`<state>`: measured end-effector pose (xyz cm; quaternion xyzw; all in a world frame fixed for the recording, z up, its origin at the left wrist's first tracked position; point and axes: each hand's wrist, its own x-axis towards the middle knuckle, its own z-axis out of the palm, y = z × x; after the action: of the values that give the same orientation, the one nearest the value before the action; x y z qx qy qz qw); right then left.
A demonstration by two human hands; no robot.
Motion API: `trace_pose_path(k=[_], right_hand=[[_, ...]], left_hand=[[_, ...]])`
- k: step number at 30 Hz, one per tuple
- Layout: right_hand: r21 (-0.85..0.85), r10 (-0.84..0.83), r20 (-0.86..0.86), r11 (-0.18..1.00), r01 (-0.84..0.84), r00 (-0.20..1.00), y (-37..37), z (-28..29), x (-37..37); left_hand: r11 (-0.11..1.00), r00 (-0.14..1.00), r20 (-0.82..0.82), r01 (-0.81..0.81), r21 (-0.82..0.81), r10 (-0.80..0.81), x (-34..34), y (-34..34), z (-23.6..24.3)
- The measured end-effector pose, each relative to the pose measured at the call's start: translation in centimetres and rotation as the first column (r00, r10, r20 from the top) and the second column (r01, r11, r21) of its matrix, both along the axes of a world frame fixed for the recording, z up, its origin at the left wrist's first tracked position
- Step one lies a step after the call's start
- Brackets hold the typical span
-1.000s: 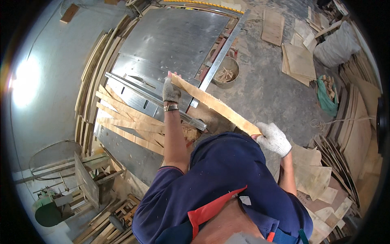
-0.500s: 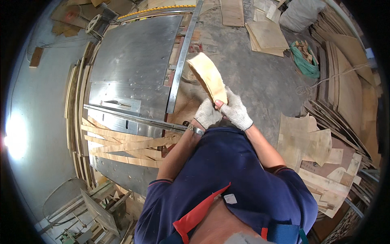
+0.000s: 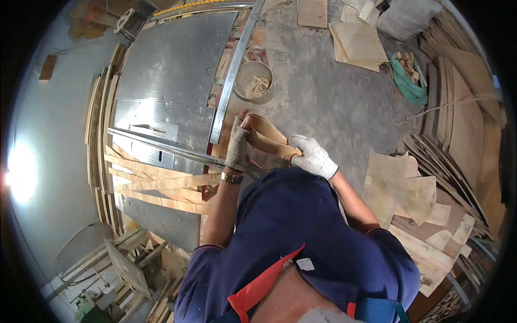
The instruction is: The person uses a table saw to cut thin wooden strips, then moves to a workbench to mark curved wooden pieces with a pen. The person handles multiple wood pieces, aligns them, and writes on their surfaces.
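Observation:
A thin wooden strip is bent into a loop over my lap, just right of the metal saw table. My left hand, in a knitted glove with bare fingertips and a watch at the wrist, grips the strip's left bend. My right hand, in a similar pale glove, is closed on its right end, the thumb showing. Several long pale strips lie crossed over the lower part of the table beside a metal rail.
A round container with wood scraps stands beside the table. Plywood pieces, a white sack and a green bag lie at right. Stacked sheets line the right side, boards the left. A machine stands lower left.
The strip, long and stretched between my hands a second ago, was then drawn together and is now a loop held lower and flatter. My hands have moved apart slightly since half a second ago.

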<state>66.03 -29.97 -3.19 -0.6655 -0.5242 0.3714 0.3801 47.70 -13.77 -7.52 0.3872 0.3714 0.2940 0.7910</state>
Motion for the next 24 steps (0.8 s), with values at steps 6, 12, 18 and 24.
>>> trace_pose_path(k=[6,12,18,24], right_hand=[[-0.036,-0.055,-0.134,0.998,0.051,0.989,-0.1,1.0,0.2],[0.024,0.311,0.0,0.95,-0.311,0.95,4.7,3.2,0.6],[0.069,0.422,0.058,0.902,-0.426,0.905,9.4,5.5,0.9],[0.27,0.458,0.387,0.774,-0.573,0.8,12.4,5.5,0.6]], left_hand=[[0.974,0.996,-0.016,-0.089,-0.207,0.088,-1.2,-1.3,-2.1],[0.82,0.989,0.01,-0.115,-0.56,0.146,-0.1,1.0,-3.5],[0.697,0.832,0.537,0.302,-0.651,0.141,1.0,5.4,0.4],[0.751,0.781,0.625,0.411,-0.516,0.003,-0.5,6.5,2.8]])
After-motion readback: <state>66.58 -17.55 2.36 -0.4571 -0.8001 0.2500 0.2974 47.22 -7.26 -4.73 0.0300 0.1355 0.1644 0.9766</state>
